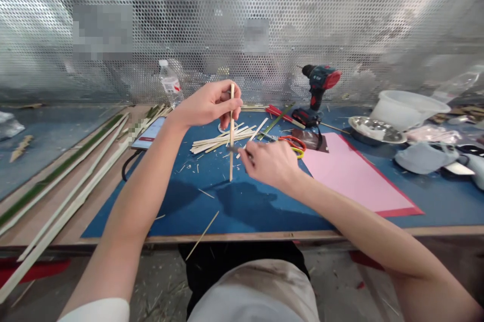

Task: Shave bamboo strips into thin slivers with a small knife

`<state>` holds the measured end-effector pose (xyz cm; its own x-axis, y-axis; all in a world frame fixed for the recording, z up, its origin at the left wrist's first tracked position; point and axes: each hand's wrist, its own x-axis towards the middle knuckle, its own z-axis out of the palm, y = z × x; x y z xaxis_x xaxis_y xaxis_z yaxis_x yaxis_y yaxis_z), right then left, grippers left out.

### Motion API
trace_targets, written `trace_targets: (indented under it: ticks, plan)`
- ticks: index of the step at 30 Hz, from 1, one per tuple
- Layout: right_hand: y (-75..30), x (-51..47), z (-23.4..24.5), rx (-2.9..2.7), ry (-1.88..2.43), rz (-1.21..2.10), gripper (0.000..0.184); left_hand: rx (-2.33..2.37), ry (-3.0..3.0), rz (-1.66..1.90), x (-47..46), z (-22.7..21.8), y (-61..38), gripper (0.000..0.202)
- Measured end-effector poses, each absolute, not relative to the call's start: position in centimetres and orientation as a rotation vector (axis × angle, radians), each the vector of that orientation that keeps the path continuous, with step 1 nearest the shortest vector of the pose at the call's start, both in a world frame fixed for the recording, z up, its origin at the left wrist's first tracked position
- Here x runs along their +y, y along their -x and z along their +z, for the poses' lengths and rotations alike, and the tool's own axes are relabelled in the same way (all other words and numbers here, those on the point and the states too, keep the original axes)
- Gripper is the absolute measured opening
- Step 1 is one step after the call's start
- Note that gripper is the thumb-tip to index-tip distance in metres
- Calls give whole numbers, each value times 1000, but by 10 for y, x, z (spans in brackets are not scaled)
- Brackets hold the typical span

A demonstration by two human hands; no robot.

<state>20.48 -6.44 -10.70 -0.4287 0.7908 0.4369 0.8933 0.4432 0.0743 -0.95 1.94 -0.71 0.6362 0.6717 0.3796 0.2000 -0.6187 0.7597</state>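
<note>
My left hand (223, 103) pinches the top of a thin bamboo strip (232, 133). The strip stands upright, its lower end at the blue mat (181, 216). My right hand (270, 163) is closed around a small knife (234, 149); its short dark blade lies against the strip below the middle, and the handle is mostly hidden by the fingers. Behind the strip lies a loose pile of pale bamboo strips (212, 143). Small shavings (185, 167) are scattered on the mat near it. One thin sliver (203, 234) sticks out over the table's front edge.
Long bamboo lengths (81, 196) lie along the left, beside a phone (149, 133). A water bottle (170, 82) stands at the back. To the right are scissors (295, 143), a cordless drill (317, 87), pink paper (351, 173), a metal bowl (378, 130) and a white tub (404, 110).
</note>
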Motion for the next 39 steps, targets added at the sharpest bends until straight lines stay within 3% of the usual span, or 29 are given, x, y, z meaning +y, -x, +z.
trace_targets:
  ticks: [4,9,16,21,26,31,39]
  plan:
    - [-208,-71,-123,-2575,1338,-325,50,700,-2162,875,21,-7,13,27]
    - [-214,-64,-124,-2431,1147,-298,47,729,-2189,794,21,-8,13,28]
    - [-234,-47,-111,-2082,1069,-301,28,810,-2306,48,28,-24,1,29]
    - [-254,-36,-98,-2023,1169,-493,50,916,-2426,10,26,-37,-17,35]
    - [-262,-27,-100,-2200,1295,-533,30,963,-2489,-42,23,-34,-19,44]
    - [-278,-5,-102,-2260,1364,-152,23,1064,-2352,91,26,-6,18,31]
    - [-276,-5,-103,-2238,1194,465,38,1031,-2246,759,19,14,38,22]
